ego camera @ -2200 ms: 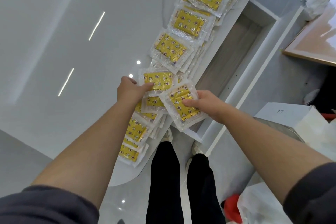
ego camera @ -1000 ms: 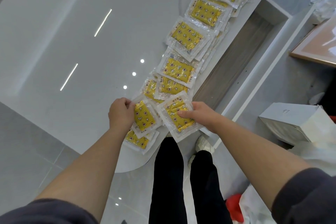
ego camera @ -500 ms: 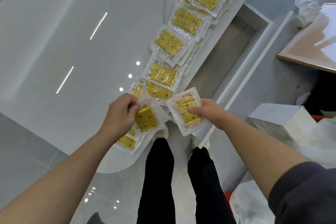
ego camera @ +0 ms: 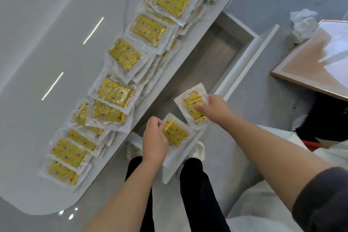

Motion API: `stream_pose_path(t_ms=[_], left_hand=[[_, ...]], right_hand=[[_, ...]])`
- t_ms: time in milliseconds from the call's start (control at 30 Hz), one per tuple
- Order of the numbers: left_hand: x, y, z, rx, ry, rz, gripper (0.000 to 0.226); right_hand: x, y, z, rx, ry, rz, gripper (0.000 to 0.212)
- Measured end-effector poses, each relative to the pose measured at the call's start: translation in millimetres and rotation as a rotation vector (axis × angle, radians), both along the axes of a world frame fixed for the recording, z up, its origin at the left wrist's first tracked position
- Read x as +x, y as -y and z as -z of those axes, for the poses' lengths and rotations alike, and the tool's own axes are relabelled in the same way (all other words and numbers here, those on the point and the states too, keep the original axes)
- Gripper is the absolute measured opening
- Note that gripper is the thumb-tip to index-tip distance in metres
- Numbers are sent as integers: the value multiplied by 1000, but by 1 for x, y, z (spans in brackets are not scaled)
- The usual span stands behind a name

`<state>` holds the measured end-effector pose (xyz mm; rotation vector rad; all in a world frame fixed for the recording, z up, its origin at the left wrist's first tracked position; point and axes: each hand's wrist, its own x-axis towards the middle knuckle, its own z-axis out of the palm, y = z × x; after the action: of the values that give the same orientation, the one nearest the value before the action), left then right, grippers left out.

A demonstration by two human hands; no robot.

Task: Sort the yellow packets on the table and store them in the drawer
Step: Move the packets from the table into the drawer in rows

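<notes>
Several yellow packets in clear wrappers [ego camera: 114, 92] lie in an overlapping row along the near edge of the glossy white table [ego camera: 47, 24]. Below that edge the drawer [ego camera: 205, 58] stands pulled out, its grey-brown floor bare. My left hand [ego camera: 154, 140] pinches one yellow packet [ego camera: 176, 133] over the drawer's near end. My right hand [ego camera: 214, 108] grips a second yellow packet [ego camera: 194, 105] slightly farther along, also above the drawer.
The drawer's white front panel [ego camera: 248, 60] runs along its right side. A wooden-framed board [ego camera: 320, 58] and a crumpled white bag [ego camera: 301, 24] lie at right. White bags [ego camera: 267, 184] sit on the floor by my legs [ego camera: 199, 194].
Both hands have moved right, off the table, carrying their packets out over the open drawer. The left hand lifted its packet from the near end of the row.
</notes>
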<state>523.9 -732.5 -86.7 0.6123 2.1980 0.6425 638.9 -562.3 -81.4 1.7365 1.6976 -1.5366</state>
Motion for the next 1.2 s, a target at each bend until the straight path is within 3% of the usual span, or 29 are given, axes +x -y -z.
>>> stream_pose_path(t_ms=[133, 300, 433, 700, 933, 1033, 1133, 1200], left_hand=[[7, -1, 40, -40, -20, -161, 20], [-5, -2, 76, -134, 33, -214, 14], [-16, 0, 101, -254, 71, -85, 10], [-23, 12, 135, -455, -61, 82, 19], [-31, 11, 138, -683, -202, 251, 40], [-33, 8, 133, -683, -170, 166, 36], [-34, 5, 127, -605, -78, 42, 19], [-35, 2, 118, -554, -83, 69, 17]], right_hand=[[-11, -16, 25, 49, -30, -62, 26], [-25, -30, 51, 19, -51, -158, 15], [-37, -25, 77, 3, 4, -318, 18], [-47, 9, 123, -32, 100, -465, 58], [-54, 22, 132, -94, 145, -529, 47], [-55, 17, 129, -153, 131, -509, 41], [-53, 7, 125, -189, 102, -520, 45], [-50, -1, 123, -211, 101, -545, 50]])
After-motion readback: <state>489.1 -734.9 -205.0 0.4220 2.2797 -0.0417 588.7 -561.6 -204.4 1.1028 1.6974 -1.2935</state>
